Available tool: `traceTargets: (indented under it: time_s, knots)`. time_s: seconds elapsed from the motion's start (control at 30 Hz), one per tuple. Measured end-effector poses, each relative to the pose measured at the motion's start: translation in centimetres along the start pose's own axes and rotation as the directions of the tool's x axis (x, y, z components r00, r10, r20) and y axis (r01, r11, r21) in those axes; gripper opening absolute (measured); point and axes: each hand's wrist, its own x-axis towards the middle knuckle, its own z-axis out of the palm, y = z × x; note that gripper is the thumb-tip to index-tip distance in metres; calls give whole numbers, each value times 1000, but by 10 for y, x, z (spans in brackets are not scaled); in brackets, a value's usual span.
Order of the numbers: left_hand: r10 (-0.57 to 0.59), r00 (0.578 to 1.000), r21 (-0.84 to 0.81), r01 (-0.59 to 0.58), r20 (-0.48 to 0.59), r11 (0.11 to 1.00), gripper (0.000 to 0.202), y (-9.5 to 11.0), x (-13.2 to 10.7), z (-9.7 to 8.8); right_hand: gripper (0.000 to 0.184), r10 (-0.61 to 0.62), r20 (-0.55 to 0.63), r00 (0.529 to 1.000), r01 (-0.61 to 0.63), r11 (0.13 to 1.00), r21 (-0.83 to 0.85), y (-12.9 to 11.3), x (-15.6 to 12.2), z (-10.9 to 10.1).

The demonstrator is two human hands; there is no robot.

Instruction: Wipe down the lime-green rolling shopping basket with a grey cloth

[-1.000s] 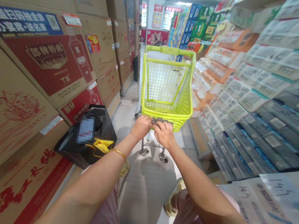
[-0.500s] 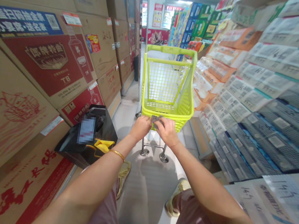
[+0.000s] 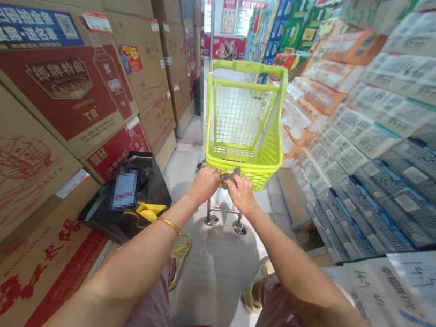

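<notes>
A lime-green shopping cart (image 3: 238, 158) with a basket body and metal legs on casters stands in front of me. At its near lower side, my left hand (image 3: 206, 182) is closed against the basket's edge, its fingertips hidden by the hand itself. Just beside it, my right hand (image 3: 241, 194) pinches a small crumpled grey-brown cloth (image 3: 231, 176) pressed against the same side. Part of that cloth lies in the gap between both hands. Through the basket's mesh I see its floor and no goods inside.
Stacked cartons (image 3: 62, 87) wall the left side. A black bag (image 3: 128, 226) with a yellow ribbon and a blurred phone-like screen (image 3: 124, 191) stands by my left arm. Packs of tissue (image 3: 384, 133) fill the right. My shoes rest on the tiled floor (image 3: 213, 271).
Both hands stay at the basket's near side. The cloth and right fingers have shifted slightly, showing more cloth above them. My view has tilted a little downward.
</notes>
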Motion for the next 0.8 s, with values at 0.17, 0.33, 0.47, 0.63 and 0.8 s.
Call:
traceTargets:
  time_s: [0.17,0.33,0.47,0.63,0.8]
  knots:
    - [-24,1000,-8,24,-15,1000,22,0,1,2,25,-50,131,990,46,998,32,-2,-12,0]
    - [-9,1000,-6,9,1,1000,22,-1,1,2,26,-7,27,1000,6,999,35,0,1,-12]
    - [-27,1000,-2,27,4,1000,22,0,1,2,27,137,-159,978,-130,990,54,6,30,-34]
    - [-18,1000,2,18,-6,1000,23,0,-1,1,27,131,-188,974,-114,989,96,12,37,-44]
    - [-26,1000,2,26,11,1000,22,2,-1,0,25,92,-93,991,-87,995,59,9,10,-19]
